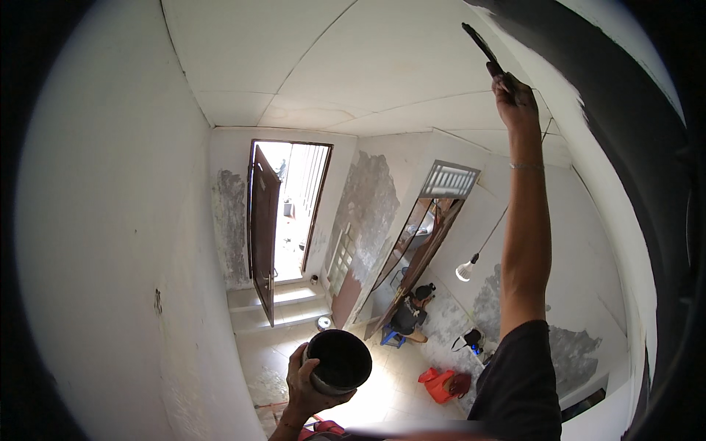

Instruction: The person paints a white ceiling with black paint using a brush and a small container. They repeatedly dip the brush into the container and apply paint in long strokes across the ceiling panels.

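Note:
My left hand [305, 382] is wrapped round a dark round paint pot [342, 364] at the lower middle, its open top facing up and its inside dark. My right arm is stretched high at the right. At its end my right hand [516, 103] is closed on a paintbrush [482, 44], seen edge-on, with its dark tip pointing up and left in front of the white ceiling. Right of the brush, a dark grey painted band [618, 73] curves along the white surface, with a ragged edge. The brush looks apart from the band.
A hanging light bulb [465, 270] is left of my right forearm. Below, a person [408, 314] sits on a blue stool [392, 337] beside a doorway. A brown door [265, 228] stands ajar at the far left. An orange bag [439, 384] and a small can [323, 323] are on the floor.

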The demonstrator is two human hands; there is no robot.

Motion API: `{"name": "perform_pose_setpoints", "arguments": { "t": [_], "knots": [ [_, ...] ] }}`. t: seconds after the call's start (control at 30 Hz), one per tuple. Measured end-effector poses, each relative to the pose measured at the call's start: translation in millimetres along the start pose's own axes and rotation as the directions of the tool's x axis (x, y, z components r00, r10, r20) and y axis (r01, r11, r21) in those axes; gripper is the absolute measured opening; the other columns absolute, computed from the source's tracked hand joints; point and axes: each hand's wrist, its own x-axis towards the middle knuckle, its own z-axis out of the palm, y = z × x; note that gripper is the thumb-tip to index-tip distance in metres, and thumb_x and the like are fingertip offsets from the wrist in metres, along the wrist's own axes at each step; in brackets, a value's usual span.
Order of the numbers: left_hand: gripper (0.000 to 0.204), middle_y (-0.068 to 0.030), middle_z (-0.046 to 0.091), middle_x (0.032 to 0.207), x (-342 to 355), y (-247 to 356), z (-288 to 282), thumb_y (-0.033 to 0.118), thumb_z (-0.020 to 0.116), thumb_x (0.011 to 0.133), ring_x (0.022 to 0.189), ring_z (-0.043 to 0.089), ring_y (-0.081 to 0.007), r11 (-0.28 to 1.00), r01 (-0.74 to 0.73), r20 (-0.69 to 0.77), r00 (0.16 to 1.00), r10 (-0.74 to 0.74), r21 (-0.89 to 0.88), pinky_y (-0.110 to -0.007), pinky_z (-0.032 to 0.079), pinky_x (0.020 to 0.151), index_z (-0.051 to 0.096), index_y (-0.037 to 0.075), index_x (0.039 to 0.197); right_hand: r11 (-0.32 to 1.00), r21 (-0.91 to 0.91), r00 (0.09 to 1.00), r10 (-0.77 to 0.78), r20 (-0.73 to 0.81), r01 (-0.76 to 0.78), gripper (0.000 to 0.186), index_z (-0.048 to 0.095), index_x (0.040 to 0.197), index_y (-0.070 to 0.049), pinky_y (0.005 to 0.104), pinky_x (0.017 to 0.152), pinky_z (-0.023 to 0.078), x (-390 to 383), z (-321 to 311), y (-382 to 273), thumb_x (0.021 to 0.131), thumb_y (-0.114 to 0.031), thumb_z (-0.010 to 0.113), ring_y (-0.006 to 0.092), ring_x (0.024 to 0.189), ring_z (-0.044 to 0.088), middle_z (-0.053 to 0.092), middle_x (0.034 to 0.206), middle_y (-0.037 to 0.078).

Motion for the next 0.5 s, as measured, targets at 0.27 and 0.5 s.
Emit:
{"name": "perform_pose_setpoints", "arguments": {
  "t": [0.27, 0.5],
  "knots": [
    [0.111, -0.0313, 0.052, 0.138, 1.3, 8.2, -0.8, 0.045, 0.103, 0.059, 0.124, 0.06, -0.0488, 1.0, 0.017, -0.023, 1.0, -0.017, 0.017, -0.058, 0.056, 0.098, 0.036, 0.023, 0.144, 0.978, 0.207, 0.991, -0.027, 0.13, 0.0, 0.021, 0.058, 0.113, 0.021, 0.028, 0.062, 0.051, 61.3, 4.4, -2.1, 0.101, 0.006, 0.049, 0.0235, 0.07, 0.056, 0.068, 0.101, 0.028],
    [0.111, -0.0292, 0.053, 0.14, -2.9, 14.4, -3.6, 0.043, 0.104, 0.059, 0.126, 0.059, -0.0474, 0.999, 0.031, -0.051, 0.998, -0.029, 0.034, -0.058, 0.055, 0.1, 0.036, 0.023, 0.145, 0.981, 0.104, 0.986, -0.166, -0.002, 0.165, 0.029, 0.055, 0.126, 0.023, 0.0266, 0.059, 0.048, 15.2, -33.4, 26.1, 0.106, 0.004, 0.046, 0.02, 0.067, 0.052, 0.068, 0.099, 0.027]
  ]
}}
